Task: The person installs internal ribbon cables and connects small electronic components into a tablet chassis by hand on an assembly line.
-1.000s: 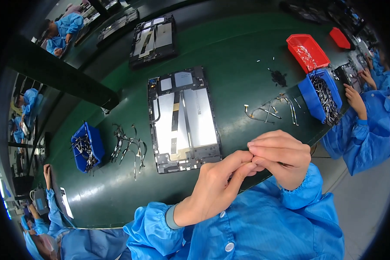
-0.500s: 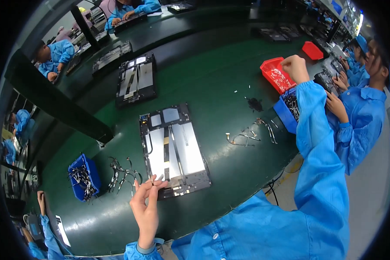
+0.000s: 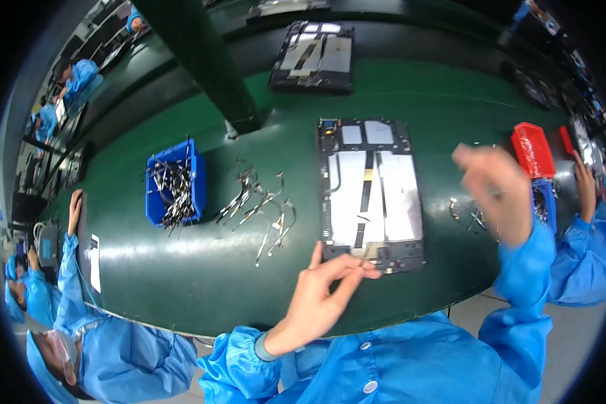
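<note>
Head view: green tabletop (image 3: 188, 283), grey floor (image 3: 576, 337); left hand (image 3: 320, 293) at tablet (image 3: 401, 195), right hand (image 3: 497, 192) blurred; grips unclear.

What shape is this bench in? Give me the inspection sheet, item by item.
Surface: green table, glossy.
Work items: open flat device, silver inside exposed.
Clutter: white oblong piece near the table's left end.
Grips: left grip at the device's lower edge, contact unclear; right grip to the device's right, blurred; holding unclear for both.
Cables: loose bunch between left blue bin and device; more inside that bin.
Surroundings: second device farther back; red bin at right; dark post; people in blue both sides.
</note>
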